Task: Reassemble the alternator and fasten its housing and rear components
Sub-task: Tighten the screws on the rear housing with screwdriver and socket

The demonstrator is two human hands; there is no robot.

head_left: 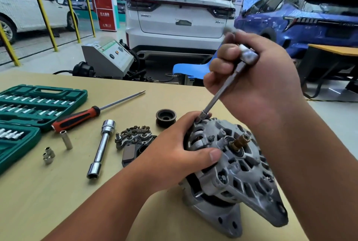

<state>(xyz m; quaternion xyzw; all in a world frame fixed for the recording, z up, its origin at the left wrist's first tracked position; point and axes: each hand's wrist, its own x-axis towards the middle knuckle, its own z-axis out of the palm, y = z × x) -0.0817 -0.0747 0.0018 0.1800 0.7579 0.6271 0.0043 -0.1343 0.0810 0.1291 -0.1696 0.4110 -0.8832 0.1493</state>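
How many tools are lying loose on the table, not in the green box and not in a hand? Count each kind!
Screwdriver: 1
Long socket bar: 1
Loose sockets: 3
Total: 5

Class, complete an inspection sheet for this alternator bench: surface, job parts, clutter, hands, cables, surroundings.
Surface: tan tabletop, tools spread at left.
Job's things: grey cast-metal alternator on the tabletop; chrome extension bar with its socket end at the housing's upper edge; dark round pulley and grey-brown rectifier plate lying loose.
Clutter: open green plastic socket case, red-and-black screwdriver, chrome tubular wrench, loose silver sockets.
Hands: left hand grips the alternator; right hand grips the bar's top.
Cables: black cable on the floor by the grey machine.
Surroundings: white SUV, blue car.
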